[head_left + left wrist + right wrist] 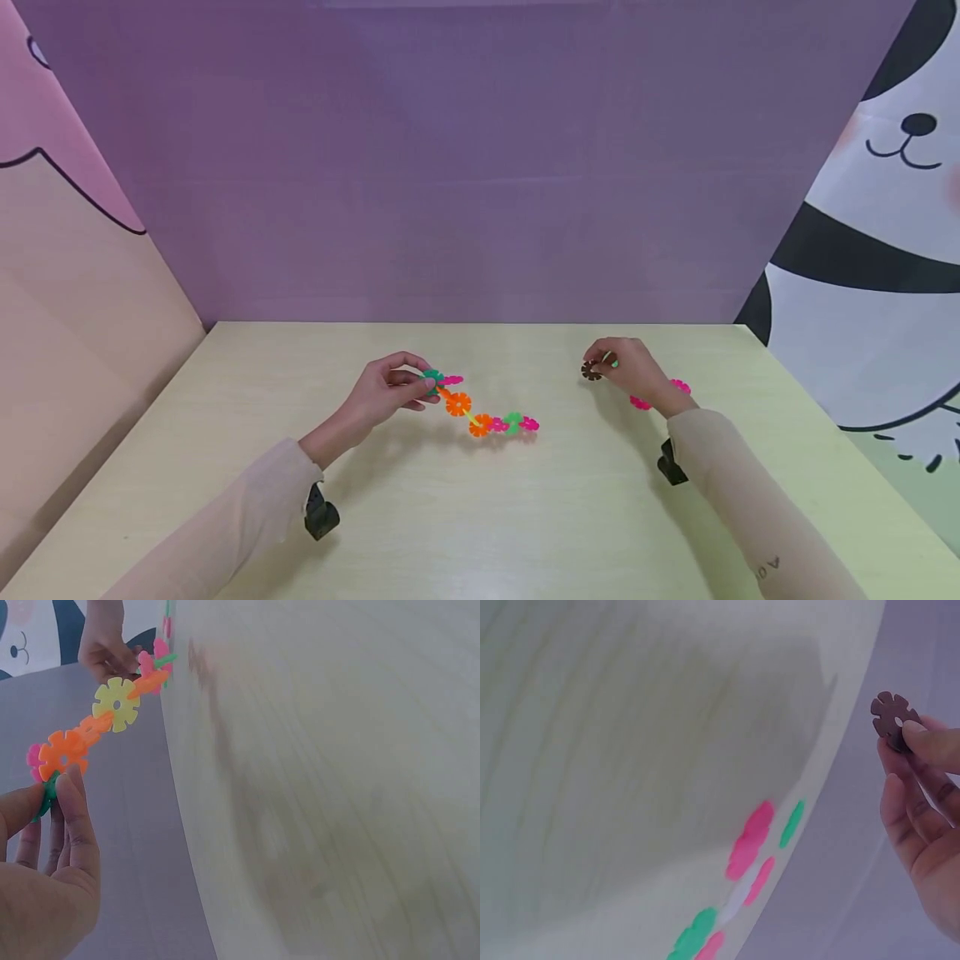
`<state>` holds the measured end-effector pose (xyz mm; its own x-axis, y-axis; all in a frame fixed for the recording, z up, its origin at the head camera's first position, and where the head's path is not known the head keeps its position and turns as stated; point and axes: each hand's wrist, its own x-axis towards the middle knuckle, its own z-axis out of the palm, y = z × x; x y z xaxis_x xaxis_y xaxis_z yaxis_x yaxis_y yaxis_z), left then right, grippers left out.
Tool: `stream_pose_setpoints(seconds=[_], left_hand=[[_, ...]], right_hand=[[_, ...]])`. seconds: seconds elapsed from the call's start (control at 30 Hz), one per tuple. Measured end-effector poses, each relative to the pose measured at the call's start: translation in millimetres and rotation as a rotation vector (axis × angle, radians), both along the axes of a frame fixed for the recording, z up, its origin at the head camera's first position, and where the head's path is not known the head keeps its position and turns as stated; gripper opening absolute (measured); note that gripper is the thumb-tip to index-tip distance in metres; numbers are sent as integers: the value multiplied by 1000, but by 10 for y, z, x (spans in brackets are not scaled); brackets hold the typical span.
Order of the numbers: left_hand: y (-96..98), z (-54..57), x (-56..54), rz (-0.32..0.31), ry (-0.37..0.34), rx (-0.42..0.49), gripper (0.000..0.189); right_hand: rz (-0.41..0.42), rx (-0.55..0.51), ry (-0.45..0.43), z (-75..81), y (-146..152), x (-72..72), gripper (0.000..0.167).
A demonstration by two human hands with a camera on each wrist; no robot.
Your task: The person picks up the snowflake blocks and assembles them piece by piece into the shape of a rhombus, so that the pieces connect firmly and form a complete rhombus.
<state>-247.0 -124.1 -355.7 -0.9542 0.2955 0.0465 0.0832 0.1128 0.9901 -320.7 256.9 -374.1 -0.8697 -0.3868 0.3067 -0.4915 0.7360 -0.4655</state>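
My left hand (378, 396) pinches a teal flower-shaped interlocking disc (432, 380) between thumb and fingertips. That disc is one end of a chain of joined plastic discs: orange (458, 404), yellow (116, 705), pink and light green. In the head view the chain slopes down to the right, its far end near the tabletop; whether it touches is unclear. Farther right, my right hand (633, 368) holds a single brown flower disc (591, 372). Thumb and fingers grip its edge in the right wrist view, and the disc (892, 720) is apart from the chain.
Loose discs lie on the table by the right forearm: pink ones (640, 402), green ones (694, 934) and a white one (735, 904), partly hidden in the head view. The pale wooden table (480, 517) ends at a purple backdrop (480, 167). Each wrist wears a black device (321, 512).
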Motion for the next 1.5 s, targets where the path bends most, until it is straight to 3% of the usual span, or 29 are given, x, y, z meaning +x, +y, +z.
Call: stream_pose_setpoints(seconds=[0.4, 0.67, 0.77, 1.1, 1.5], left_hand=[[14, 19, 10, -6, 5, 8, 26], [19, 34, 20, -9, 4, 13, 27], [19, 29, 15, -10, 5, 15, 27], [26, 30, 17, -12, -1, 13, 27], [33, 18, 13, -7, 4, 4, 27]], right_hand=[[75, -146, -14, 85, -267, 145, 18], [99, -304, -136, 198, -578, 356, 17], [117, -340, -163, 149, -655, 342, 17], [207, -401, -221, 203, -1021, 476, 16], [225, -407, -204, 327, -1305, 555, 15]])
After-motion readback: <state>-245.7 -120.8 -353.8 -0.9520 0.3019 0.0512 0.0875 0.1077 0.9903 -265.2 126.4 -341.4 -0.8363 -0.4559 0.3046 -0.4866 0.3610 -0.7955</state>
